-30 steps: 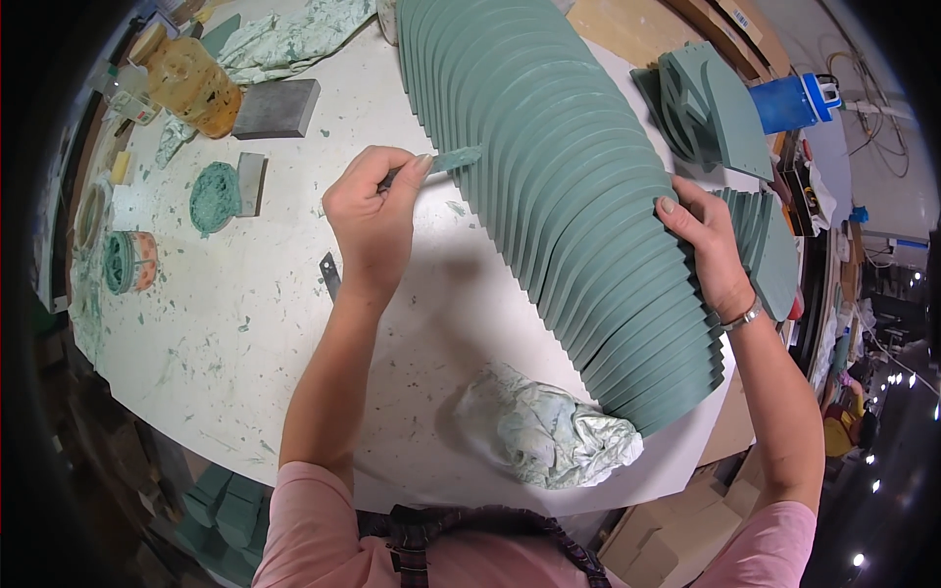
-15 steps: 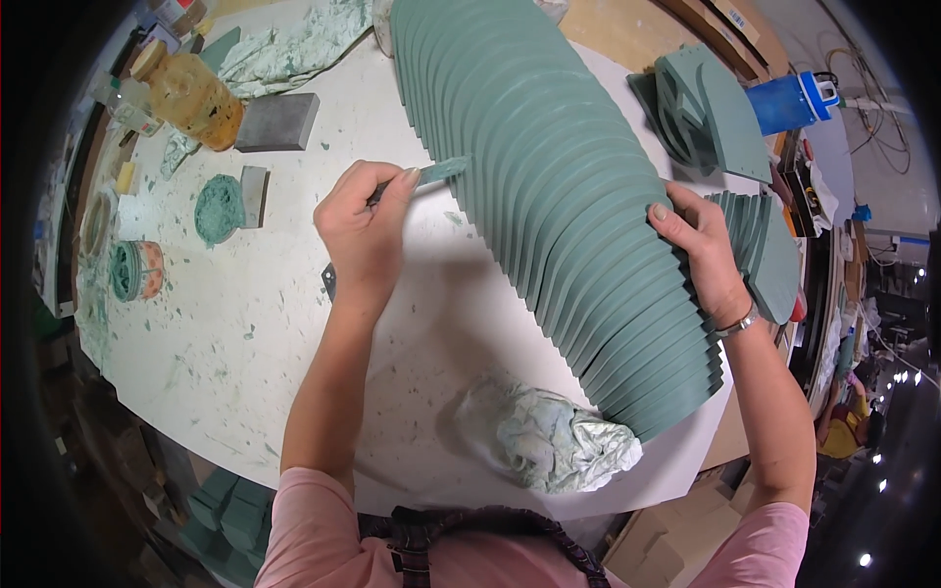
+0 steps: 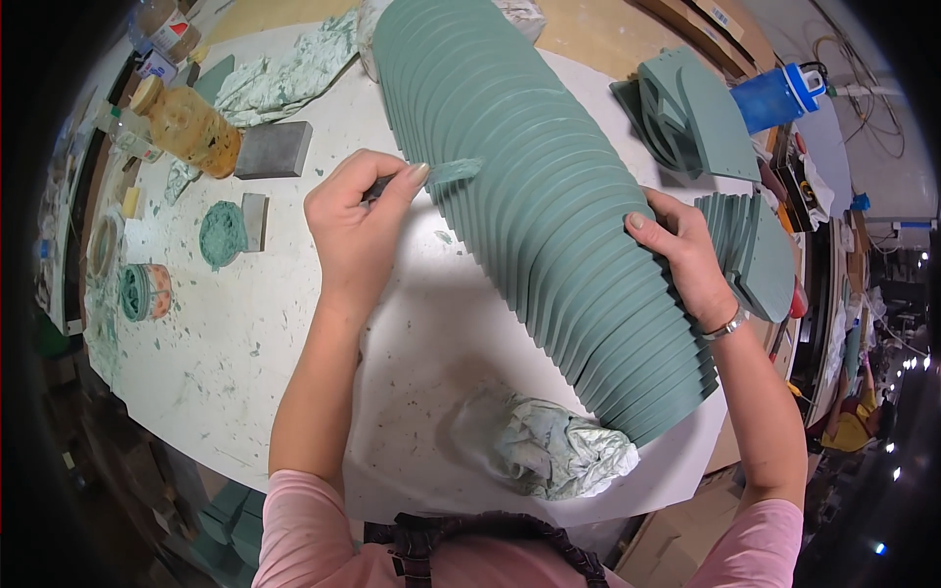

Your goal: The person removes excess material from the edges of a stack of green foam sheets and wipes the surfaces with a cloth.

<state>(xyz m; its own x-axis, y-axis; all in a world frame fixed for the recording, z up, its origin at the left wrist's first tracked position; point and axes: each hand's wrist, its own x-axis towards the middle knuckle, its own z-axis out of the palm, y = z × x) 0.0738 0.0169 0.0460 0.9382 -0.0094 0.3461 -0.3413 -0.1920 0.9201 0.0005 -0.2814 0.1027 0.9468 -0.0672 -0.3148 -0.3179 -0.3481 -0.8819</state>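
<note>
The left hand (image 3: 358, 216) pinches a flat, narrow strip-shaped tool smeared with green paste (image 3: 454, 171) between thumb and fingers. The tool points right, its tip over the left flank of a long, curved, ribbed form made of dull green layers (image 3: 549, 216); whether the tip touches the ribs cannot be told. The right hand (image 3: 681, 255), with a silver-coloured band (image 3: 725, 323) at its wrist, is curled over the form's right edge, thumb resting on the ribs. The form runs from the far middle of a white, green-flecked table (image 3: 235, 372) to the near right. Left of its near end lies a crumpled, whitish bundle with green stains (image 3: 569, 451).

Left of the left hand, a round, shallow holder filled with green paste (image 3: 223, 235) stands beside a small grey rectangular block (image 3: 255, 220). Farther left and nearer is a small, clear jar with green paste inside (image 3: 147, 292). Beyond them are a larger, dark grey rectangular block (image 3: 274, 150) and an amber, cork-topped jar (image 3: 196, 122), with a pale, green-stained cloth (image 3: 289, 83) farther back.

Right of the form are a smaller ribbed green piece (image 3: 750, 255), flat curved green pieces (image 3: 701, 113) farther away, and a blue plastic bottle (image 3: 769, 100) just beyond those.
</note>
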